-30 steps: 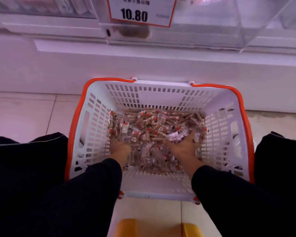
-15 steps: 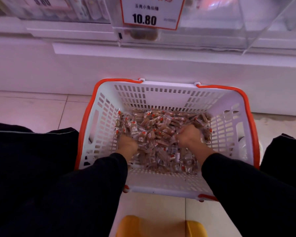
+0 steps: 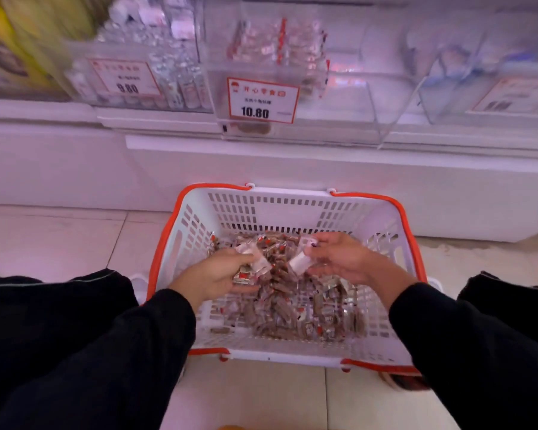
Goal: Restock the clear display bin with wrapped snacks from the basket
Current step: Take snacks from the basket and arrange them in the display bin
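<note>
Wrapped snacks (image 3: 292, 302) gripped in left hand (image 3: 218, 274) and right hand (image 3: 339, 259), above basket (image 3: 280, 206).

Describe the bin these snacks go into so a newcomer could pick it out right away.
Start at the white basket with orange rims on the floor and look straight up to the shelf of clear bins. The clear display bin sits directly above it, partly filled with wrapped snacks. Unlike its neighbours, its red-bordered price tag reads 10.80.
</note>
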The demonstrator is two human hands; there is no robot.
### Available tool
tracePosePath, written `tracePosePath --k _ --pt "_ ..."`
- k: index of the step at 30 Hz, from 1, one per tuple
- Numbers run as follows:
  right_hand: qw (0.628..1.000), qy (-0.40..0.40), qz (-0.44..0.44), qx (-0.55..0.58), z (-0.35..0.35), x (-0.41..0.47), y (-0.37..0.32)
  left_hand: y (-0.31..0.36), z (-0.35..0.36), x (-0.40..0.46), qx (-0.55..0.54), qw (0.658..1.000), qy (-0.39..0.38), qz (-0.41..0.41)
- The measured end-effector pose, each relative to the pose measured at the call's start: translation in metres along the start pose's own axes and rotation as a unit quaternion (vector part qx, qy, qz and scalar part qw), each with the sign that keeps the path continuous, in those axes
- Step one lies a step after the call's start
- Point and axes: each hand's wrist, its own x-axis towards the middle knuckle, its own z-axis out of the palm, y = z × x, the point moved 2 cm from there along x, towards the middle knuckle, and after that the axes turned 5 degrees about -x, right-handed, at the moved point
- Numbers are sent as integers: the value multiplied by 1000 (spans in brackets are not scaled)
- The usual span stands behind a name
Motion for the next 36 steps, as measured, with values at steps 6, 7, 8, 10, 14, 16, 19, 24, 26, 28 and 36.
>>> tracePosePath --k 6,7,8,10,14,16,19,24,26,28,36 --pt "974 -178 -70 -123 5 -80 -129 120 54 -95 185 974 -77 104" --pt "967 -181 -95 -155 10 -96 -148 134 61 -114 195 969 -105 113" --pt "962 -174 -124 -168 15 -112 -164 145 65 -132 195 966 -123 120" --pt "959 -147 -197 -141 25 -141 -192 159 70 -164 167 967 -141 132" --pt "929 -87 -333 -132 38 -175 -218 172 86 -198 75 962 -212 153" --pt "909 -36 -387 -150 41 -177 -224 180 98 -200 78 955 -232 168" --pt "884 -9 -438 -164 43 -176 -233 187 106 -201 93 946 -249 184" --pt "839 76 -481 -243 46 -164 -224 184 97 -194 77 949 -261 159" --pt "807 98 -488 -318 49 -160 -220 185 97 -190 70 952 -257 153" --pt "774 95 -483 -398 51 -159 -218 186 98 -188 68 953 -254 150" --pt "732 53 -432 -525 47 -163 -216 185 102 -192 111 946 -262 157"
